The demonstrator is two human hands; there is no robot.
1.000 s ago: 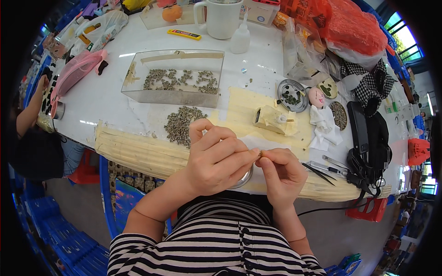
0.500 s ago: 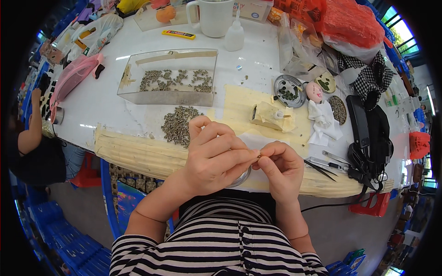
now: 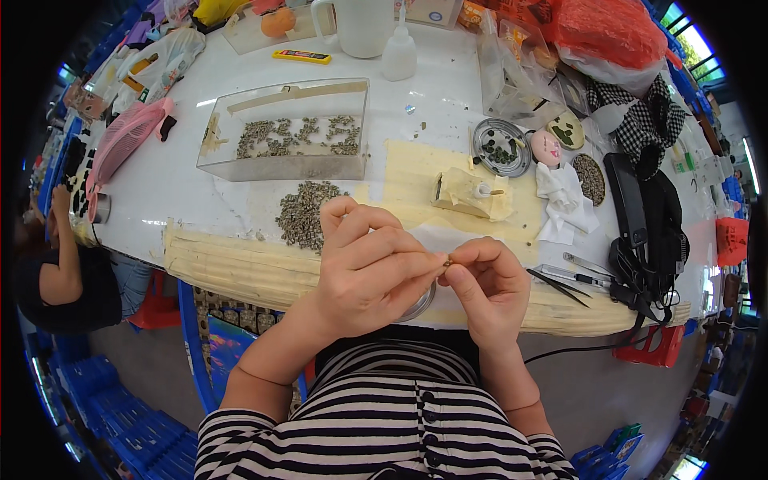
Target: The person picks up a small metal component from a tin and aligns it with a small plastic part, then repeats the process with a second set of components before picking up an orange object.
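Note:
Between the fingertips of both hands is a small brass-coloured metal piece [image 3: 448,262], too tiny to name more exactly. My left hand [image 3: 368,268] pinches at it from the left, its other fingers curled. My right hand [image 3: 492,292] holds it between thumb and forefinger. Below them, partly hidden by my hands, shows the rim of a round shiny dish [image 3: 422,306]. A heap of small metal parts [image 3: 306,216] lies just beyond my left hand. Farther off, a clear plastic box [image 3: 280,166] contains more such parts.
A taped block with a small peg [image 3: 472,194] stands beyond my right hand. Black tweezers [image 3: 560,288] and a utility knife [image 3: 572,275] lie to its right. Round dishes with dark green pieces [image 3: 502,148] sit farther back. A squeeze bottle [image 3: 398,56] stands at the far side.
The view has shifted slightly. Both hands stay pinched together, and the small metal piece now shows more plainly between the fingertips.

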